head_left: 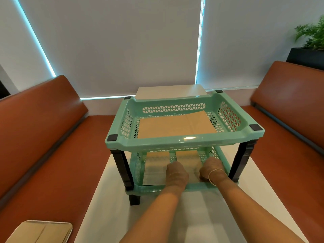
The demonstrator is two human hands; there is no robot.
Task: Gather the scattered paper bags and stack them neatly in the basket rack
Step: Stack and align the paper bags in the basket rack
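Paper bags lie flat in a two-tier green basket rack on a white table.

One brown bag covers the upper tray floor; two more lie side by side in the lower tray, a strip of tray floor between them. Both hands reach through the open front under the upper rim: left hand and right hand rest on the lower bags; finger positions cannot be told. One tray with more bags sits on the left bench.
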